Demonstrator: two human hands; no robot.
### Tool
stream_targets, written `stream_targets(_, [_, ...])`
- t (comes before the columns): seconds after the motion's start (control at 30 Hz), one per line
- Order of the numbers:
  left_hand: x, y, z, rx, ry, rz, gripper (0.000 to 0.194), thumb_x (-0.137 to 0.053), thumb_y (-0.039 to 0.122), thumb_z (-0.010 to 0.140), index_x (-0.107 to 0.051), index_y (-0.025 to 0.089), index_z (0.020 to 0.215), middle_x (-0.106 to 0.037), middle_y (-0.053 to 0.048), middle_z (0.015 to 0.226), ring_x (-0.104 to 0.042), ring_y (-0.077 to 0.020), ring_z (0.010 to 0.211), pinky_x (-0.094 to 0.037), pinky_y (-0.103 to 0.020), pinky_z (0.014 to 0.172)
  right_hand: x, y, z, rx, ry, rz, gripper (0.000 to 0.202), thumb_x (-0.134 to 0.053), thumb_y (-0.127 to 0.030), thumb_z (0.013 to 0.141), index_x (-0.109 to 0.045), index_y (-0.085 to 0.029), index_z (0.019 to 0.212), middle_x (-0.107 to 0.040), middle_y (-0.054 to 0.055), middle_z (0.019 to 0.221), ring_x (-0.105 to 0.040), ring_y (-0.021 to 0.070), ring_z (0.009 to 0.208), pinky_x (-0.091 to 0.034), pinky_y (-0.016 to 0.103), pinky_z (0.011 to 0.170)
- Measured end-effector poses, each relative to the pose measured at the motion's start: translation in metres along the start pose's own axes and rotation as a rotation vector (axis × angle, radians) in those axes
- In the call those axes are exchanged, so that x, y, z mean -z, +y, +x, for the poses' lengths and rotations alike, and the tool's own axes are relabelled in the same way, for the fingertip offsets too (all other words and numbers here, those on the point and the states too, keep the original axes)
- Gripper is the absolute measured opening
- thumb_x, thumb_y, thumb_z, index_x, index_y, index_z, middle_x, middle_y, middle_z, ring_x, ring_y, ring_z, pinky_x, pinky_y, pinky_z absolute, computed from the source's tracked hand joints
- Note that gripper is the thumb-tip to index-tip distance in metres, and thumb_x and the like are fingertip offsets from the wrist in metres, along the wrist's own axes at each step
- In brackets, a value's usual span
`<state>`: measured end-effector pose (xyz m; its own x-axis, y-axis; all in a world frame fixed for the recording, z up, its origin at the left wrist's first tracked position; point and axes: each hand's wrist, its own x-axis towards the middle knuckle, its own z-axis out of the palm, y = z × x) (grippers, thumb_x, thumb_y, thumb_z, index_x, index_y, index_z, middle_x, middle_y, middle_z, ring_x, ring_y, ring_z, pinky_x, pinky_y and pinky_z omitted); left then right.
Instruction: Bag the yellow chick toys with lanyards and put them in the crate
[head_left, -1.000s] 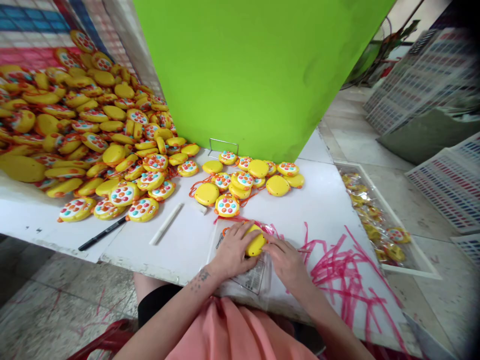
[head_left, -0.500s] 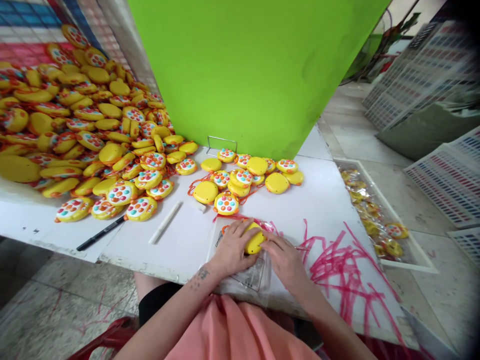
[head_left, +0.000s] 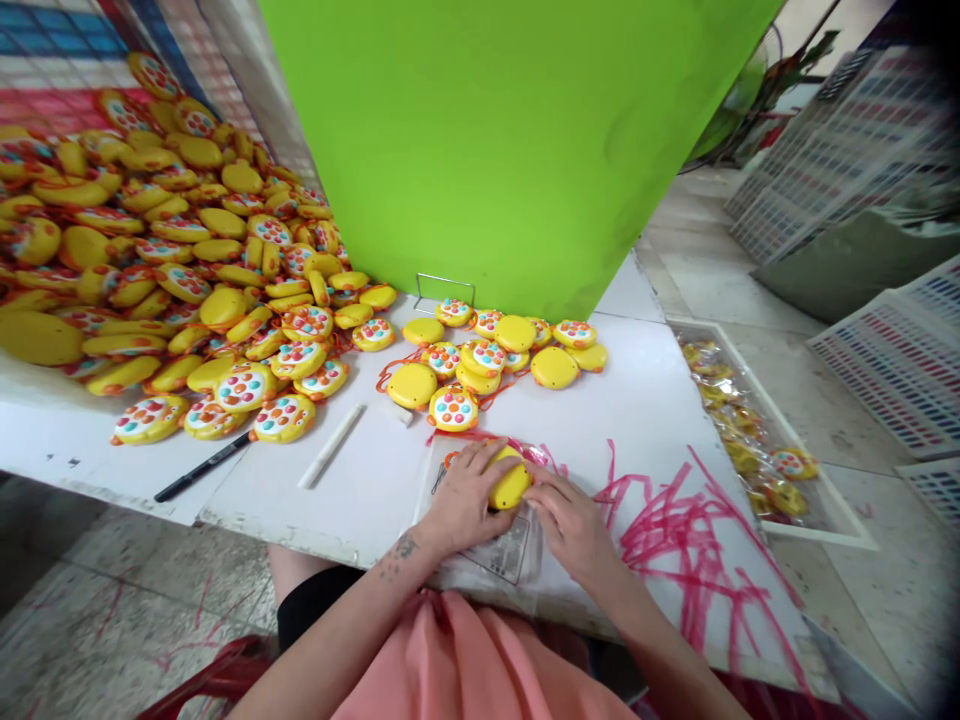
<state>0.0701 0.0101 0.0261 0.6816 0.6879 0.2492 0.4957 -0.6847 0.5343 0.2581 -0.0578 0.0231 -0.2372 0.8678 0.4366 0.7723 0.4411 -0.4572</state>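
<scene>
Near the table's front edge, a yellow round toy [head_left: 511, 484] lies plain back up. My left hand [head_left: 469, 492] wraps round it from the left and holds it over a clear plastic bag [head_left: 491, 560] with printing on it. At the toy's right edge is my right hand [head_left: 566, 515], its thumb and forefinger pinched together; what they pinch, if anything, is too small to make out. Just beyond the hands lies a loose group of the same toys, some showing a white face with coloured dots [head_left: 453, 408], others the yellow back [head_left: 554, 367].
A large heap of these toys [head_left: 217, 222] fills the left side. A black marker [head_left: 201, 467] and a white stick [head_left: 331, 446] lie left of my hands. A green board [head_left: 480, 150] stands behind. Bagged toys sit in a white crate [head_left: 817, 490] on the right.
My right hand has shifted slightly and its fingers have curled more at the toy's edge. My left hand and the toy have stayed in place.
</scene>
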Motion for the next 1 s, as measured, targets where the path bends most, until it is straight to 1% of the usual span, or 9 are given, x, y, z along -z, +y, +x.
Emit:
stream_targets(0.13, [0.0004, 0.0001, 0.0, 0.001, -0.009, 0.005, 0.061, -0.064, 0.034, 0.073, -0.048, 0.021, 0.13, -0.041, -0.012, 0.145, -0.038, -0.029, 0.131, -0.029, -0.049, 0.11, -0.0047, -0.0017, 0.0016, 0.018, 0.036, -0.066, 0.025, -0.044, -0.004, 0.086, -0.061, -0.018, 0.096, -0.063, 0.012, 0.12, -0.062, 0.0239, 0.104, -0.052, 0.042, 0.087])
stream_targets(0.23, [-0.0003, -0.0011, -0.0002, 0.001, -0.008, 0.005, 0.061, -0.064, 0.035, 0.074, -0.048, 0.02, 0.131, -0.041, -0.012, 0.145, -0.037, -0.0292, 0.132, -0.029, -0.049, 0.111, -0.0067, -0.0015, 0.002, -0.013, 0.071, -0.09, 0.022, -0.044, -0.006, 0.087, -0.06, -0.019, 0.094, -0.066, 0.011, 0.114, -0.063, 0.0234, 0.099, -0.053, 0.041, 0.083])
stream_targets(0.4, [-0.0003, -0.0019, -0.0002, -0.002, -0.017, -0.009, 0.059, -0.064, 0.036, 0.074, -0.048, 0.02, 0.13, -0.04, -0.012, 0.145, -0.037, -0.029, 0.132, -0.028, -0.048, 0.111, -0.0064, -0.0004, 0.0005, -0.013, 0.024, -0.034, 0.018, -0.045, -0.008, 0.088, -0.059, -0.019, 0.095, -0.063, 0.011, 0.122, -0.062, 0.0226, 0.101, -0.052, 0.041, 0.084])
stream_targets(0.57, [0.0013, -0.0014, 0.0007, -0.002, -0.017, -0.004, 0.06, -0.063, 0.036, 0.074, -0.047, 0.02, 0.13, -0.042, -0.013, 0.144, -0.037, -0.0289, 0.132, -0.029, -0.049, 0.111, -0.0073, -0.0019, 0.0037, -0.033, 0.085, -0.085, 0.017, -0.046, -0.009, 0.089, -0.059, -0.019, 0.092, -0.068, 0.01, 0.104, -0.063, 0.0232, 0.096, -0.052, 0.044, 0.085])
stream_targets(0.6, [0.0015, -0.0016, 0.0009, -0.001, -0.015, -0.004, 0.061, -0.063, 0.035, 0.074, -0.047, 0.02, 0.13, -0.042, -0.013, 0.144, -0.037, -0.0289, 0.132, -0.029, -0.049, 0.111, -0.0071, -0.002, 0.004, -0.036, 0.084, -0.071, 0.016, -0.046, -0.01, 0.089, -0.059, -0.019, 0.092, -0.068, 0.01, 0.104, -0.063, 0.0229, 0.096, -0.052, 0.043, 0.085])
stream_targets(0.73, [0.001, -0.0025, 0.0011, -0.003, -0.012, -0.012, 0.059, -0.063, 0.036, 0.074, -0.048, 0.021, 0.13, -0.042, -0.012, 0.143, -0.037, -0.0287, 0.132, -0.028, -0.049, 0.111, -0.0046, -0.0018, 0.0035, -0.012, 0.02, 0.006, 0.015, -0.048, -0.01, 0.089, -0.059, -0.02, 0.095, -0.062, 0.012, 0.121, -0.061, 0.0222, 0.104, -0.052, 0.04, 0.086])
stream_targets(0.8, [0.0003, -0.0026, 0.0007, 0.001, -0.01, -0.015, 0.059, -0.063, 0.036, 0.074, -0.048, 0.021, 0.13, -0.042, -0.012, 0.144, -0.037, -0.0286, 0.132, -0.028, -0.049, 0.111, -0.0044, -0.0016, 0.0037, -0.015, 0.033, -0.01, 0.016, -0.048, -0.01, 0.089, -0.059, -0.02, 0.095, -0.063, 0.011, 0.12, -0.061, 0.0225, 0.104, -0.052, 0.041, 0.086])
stream_targets(0.9, [-0.0003, -0.0021, -0.0004, 0.005, -0.008, -0.017, 0.061, -0.064, 0.035, 0.074, -0.047, 0.021, 0.13, -0.042, -0.012, 0.144, -0.036, -0.0286, 0.132, -0.028, -0.049, 0.111, -0.0052, -0.0018, 0.0044, -0.041, 0.076, -0.037, 0.016, -0.048, -0.009, 0.088, -0.059, -0.02, 0.093, -0.067, 0.01, 0.111, -0.062, 0.0225, 0.1, -0.052, 0.042, 0.085])
stream_targets(1.0, [0.0003, -0.0012, -0.0012, 0.002, -0.009, -0.017, 0.06, -0.064, 0.035, 0.073, -0.048, 0.02, 0.129, -0.042, -0.012, 0.144, -0.037, -0.0283, 0.132, -0.028, -0.048, 0.111, -0.0051, -0.0019, 0.0045, -0.025, 0.048, -0.007, 0.017, -0.049, -0.009, 0.087, -0.06, -0.02, 0.095, -0.065, 0.01, 0.117, -0.062, 0.0218, 0.103, -0.052, 0.04, 0.087])
